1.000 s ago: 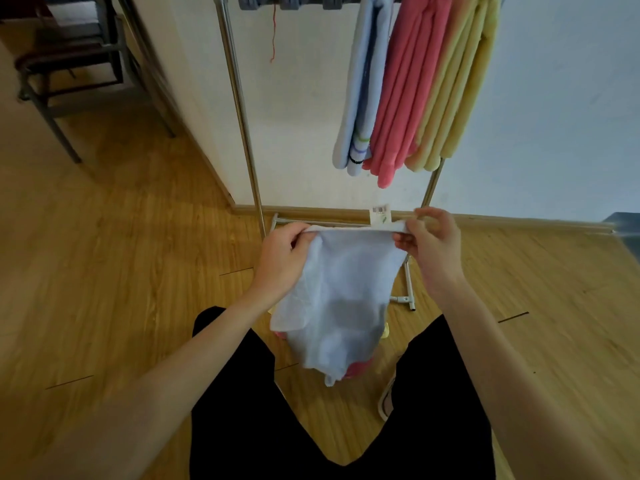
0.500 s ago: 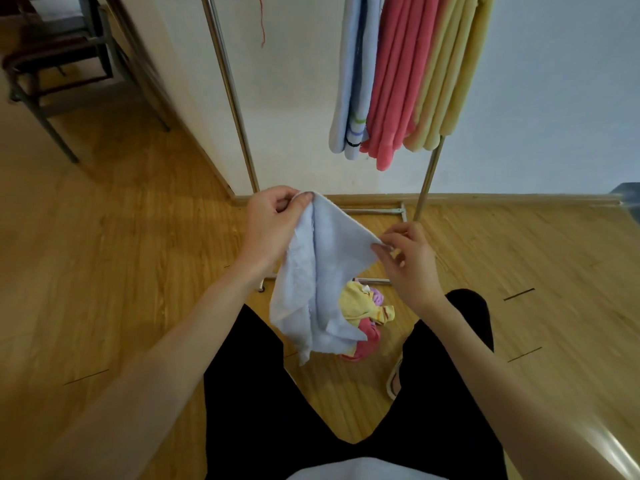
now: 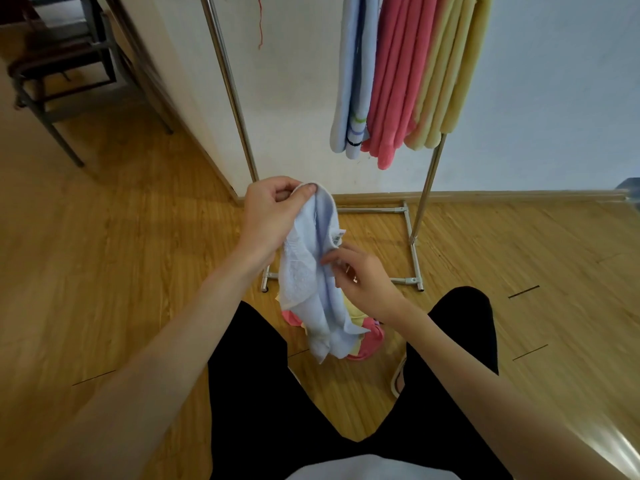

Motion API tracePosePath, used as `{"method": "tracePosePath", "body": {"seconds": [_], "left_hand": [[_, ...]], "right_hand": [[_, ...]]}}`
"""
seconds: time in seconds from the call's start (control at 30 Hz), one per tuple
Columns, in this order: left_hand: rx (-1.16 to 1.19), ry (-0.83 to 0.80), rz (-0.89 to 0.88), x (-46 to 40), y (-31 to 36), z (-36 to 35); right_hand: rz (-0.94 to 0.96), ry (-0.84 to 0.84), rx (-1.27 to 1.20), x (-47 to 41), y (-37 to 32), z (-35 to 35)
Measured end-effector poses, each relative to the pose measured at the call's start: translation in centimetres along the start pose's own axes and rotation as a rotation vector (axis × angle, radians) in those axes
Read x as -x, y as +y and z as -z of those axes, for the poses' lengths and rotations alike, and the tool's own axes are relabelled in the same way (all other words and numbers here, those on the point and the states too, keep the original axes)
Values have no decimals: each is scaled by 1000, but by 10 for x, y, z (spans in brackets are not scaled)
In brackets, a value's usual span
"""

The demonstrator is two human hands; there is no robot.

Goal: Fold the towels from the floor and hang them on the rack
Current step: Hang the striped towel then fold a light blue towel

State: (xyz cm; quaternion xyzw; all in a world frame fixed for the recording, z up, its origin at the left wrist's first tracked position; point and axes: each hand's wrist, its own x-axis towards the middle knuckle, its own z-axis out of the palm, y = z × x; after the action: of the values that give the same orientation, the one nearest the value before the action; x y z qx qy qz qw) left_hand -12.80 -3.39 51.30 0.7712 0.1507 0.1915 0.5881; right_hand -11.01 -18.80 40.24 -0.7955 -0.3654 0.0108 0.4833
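The left hand (image 3: 273,216) pinches the top edge of a pale blue terry towel (image 3: 317,289), which hangs down in loose folds. The right hand (image 3: 363,282) grips the towel's side edge lower down, just below its small white label (image 3: 337,237). Beneath the towel, a heap of pink and yellow towels (image 3: 369,336) lies on the wooden plank floor (image 3: 121,254). Behind stands a chrome metal rack (image 3: 427,188), with folded blue, pink and yellow towels (image 3: 398,81) hanging from it.
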Motion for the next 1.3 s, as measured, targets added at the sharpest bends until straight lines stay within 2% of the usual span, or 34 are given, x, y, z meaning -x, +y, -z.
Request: {"method": "tracePosePath", "body": {"seconds": [0.1,0.2,0.43,0.53,0.73,0.93,1.07,1.2,1.3], "left_hand": [[-8,1,-6,1,1,-2],[-31,-4,-7,0,3,-2],[-65,62,-5,-6,5,3],[-61,91,15,-9,7,9],[3,101,15,-14,27,25],[-50,98,-123,-23,72,37],[-199,76,-239,-31,100,49],[-478,36,-322,-37,110,58],[-725,-60,-336,-40,107,59]], "right_hand": [[-117,-78,-146,-7,-11,1],[-124,-144,-213,-10,-19,3],[-111,-116,-207,-6,-17,10],[-122,-44,-194,-5,-16,26],[-112,224,-185,-24,-26,79],[0,328,-49,-56,-50,121],[58,377,-43,-74,-71,144],[95,385,41,-84,-81,158],[100,398,105,-88,-79,159]]}}
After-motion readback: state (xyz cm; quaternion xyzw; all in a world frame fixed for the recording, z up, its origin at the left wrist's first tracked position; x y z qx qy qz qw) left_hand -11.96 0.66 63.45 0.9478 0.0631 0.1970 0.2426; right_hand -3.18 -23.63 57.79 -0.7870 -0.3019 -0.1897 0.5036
